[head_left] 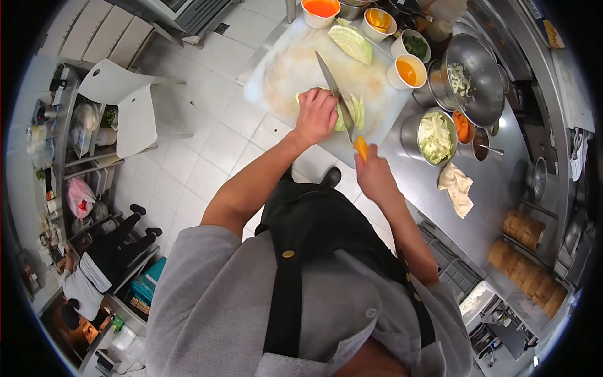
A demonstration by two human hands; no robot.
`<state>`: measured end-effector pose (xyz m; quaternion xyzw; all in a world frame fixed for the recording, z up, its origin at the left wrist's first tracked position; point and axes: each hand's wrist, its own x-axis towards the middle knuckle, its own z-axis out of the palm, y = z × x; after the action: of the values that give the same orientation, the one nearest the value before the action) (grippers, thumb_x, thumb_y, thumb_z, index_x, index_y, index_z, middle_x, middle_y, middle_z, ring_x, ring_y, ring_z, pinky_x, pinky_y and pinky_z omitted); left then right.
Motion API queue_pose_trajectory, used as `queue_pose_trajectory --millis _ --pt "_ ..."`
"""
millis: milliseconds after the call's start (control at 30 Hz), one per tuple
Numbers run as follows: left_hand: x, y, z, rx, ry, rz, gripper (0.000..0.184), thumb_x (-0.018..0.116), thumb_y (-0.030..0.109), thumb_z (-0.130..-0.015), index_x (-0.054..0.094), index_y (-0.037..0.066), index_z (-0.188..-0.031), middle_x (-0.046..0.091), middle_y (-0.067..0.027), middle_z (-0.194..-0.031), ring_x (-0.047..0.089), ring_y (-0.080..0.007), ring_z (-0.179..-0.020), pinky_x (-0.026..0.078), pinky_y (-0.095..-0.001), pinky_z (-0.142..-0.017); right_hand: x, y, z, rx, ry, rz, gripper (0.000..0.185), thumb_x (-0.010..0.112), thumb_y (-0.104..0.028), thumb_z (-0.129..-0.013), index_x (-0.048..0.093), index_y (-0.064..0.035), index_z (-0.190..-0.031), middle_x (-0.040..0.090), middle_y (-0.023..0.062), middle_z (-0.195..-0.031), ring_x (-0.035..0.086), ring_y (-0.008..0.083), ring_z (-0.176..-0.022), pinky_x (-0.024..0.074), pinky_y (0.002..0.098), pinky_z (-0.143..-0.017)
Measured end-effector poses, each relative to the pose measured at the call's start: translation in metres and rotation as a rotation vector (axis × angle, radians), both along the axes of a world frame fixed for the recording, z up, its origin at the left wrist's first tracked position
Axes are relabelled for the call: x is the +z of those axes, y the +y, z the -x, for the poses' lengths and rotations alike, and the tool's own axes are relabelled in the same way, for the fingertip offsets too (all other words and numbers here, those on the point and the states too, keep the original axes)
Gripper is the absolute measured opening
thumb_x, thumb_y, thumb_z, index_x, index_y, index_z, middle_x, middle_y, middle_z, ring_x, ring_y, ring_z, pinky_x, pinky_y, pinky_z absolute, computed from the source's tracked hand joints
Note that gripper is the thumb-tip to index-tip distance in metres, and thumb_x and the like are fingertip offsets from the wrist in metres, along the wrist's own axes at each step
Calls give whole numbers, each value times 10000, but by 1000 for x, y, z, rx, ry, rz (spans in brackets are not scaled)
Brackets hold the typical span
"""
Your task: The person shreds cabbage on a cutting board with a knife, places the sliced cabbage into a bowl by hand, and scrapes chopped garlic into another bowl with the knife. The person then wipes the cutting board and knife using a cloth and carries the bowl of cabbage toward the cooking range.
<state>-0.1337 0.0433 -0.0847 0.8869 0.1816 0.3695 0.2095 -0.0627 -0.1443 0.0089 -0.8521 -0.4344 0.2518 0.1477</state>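
My right hand (375,173) is closed round the yellow handle of a knife (339,94), whose long blade points up and away over the white cutting board (282,69). My left hand (316,115) has its fingers bent and together, pressing down on a piece of cabbage beside the blade; most of that piece is hidden under the hand. Thin cut strips of cabbage (357,113) lie on the board just right of the blade. A larger cabbage wedge (350,41) rests near the board's far edge.
Beyond the board stand tubs, one with orange contents (321,7). To the right are a steel pot of cut cabbage (436,138), a large wok (475,80) and a crumpled cloth (456,189). A white chair (135,116) and another person (94,273) are at the left.
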Motion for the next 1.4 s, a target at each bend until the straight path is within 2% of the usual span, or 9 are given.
queue_pose_trajectory --millis 267,433,567,633,733,900,1200,1300,1400 --pt "3 0 -1 24 -40 16 198 618 61 -726 582 97 -918 559 -65 -967 503 -282 -954 356 -419 -782 43 -69 26 -94 77 190 337 528 -236 -949 412 60 -1060 587 321 -663 606 488 -642 490 556 -583" --pt "2 2 0 8 -13 75 202 616 76 -737 573 100 -934 561 -53 -995 502 -276 -972 343 -429 -809 -23 -20 20 -94 32 -34 327 511 -228 -953 405 60 -1069 592 319 -675 596 505 -656 484 572 -590" --pt "-2 2 -1 -19 -46 86 185 588 60 -749 566 90 -931 554 -71 -1004 490 -295 -982 351 -434 -809 -67 15 11 -84 52 -51 328 485 -238 -962 408 63 -1066 603 328 -732 594 517 -713 484 572 -644" --pt "1 8 -1 -57 -81 104 177 568 46 -760 563 80 -934 543 -94 -1022 482 -311 -992 355 -441 -809 -56 17 10 -74 72 -57 338 472 -263 -969 412 58 -1055 607 330 -768 600 511 -742 479 574 -690" --pt "6 10 5 -98 -113 118 194 545 28 -771 551 61 -962 526 -128 -1047 472 -332 -1002 357 -450 -816 -20 -15 14 -24 -3 -112 332 492 -261 -963 421 52 -1046 606 324 -744 602 505 -727 477 576 -665" --pt "-2 1 1 -24 -91 112 254 536 7 -777 524 39 -1028 513 -154 -1051 468 -345 -1002 358 -460 -833 21 -55 31 -186 15 -86 295 540 -214 -945 431 49 -1025 597 305 -670 603 498 -652 486 561 -573" --pt "3 -1 3 -38 -78 70 263 552 -12 -769 524 29 -1027 528 -152 -1029 487 -350 -981 370 -452 -833 25 -63 39 -99 -8 -88 261 558 -185 -944 419 35 -973 577 287 -643 577 485 -599 446 549 -536" --pt "3 0 3 -29 -94 55 267 565 -8 -761 530 27 -1023 533 -147 -1022 494 -345 -980 373 -450 -835 29 -59 38 -51 -35 -38 305 548 -223 -947 427 51 -1002 588 272 -619 614 448 -586 502 526 -536" --pt "1 1 2 -19 -85 53 284 583 5 -743 538 28 -1023 535 -134 -1023 496 -332 -992 369 -448 -844 36 -53 39 -36 -47 39 313 549 -221 -946 420 57 -1006 592 269 -623 616 440 -584 506 514 -528"
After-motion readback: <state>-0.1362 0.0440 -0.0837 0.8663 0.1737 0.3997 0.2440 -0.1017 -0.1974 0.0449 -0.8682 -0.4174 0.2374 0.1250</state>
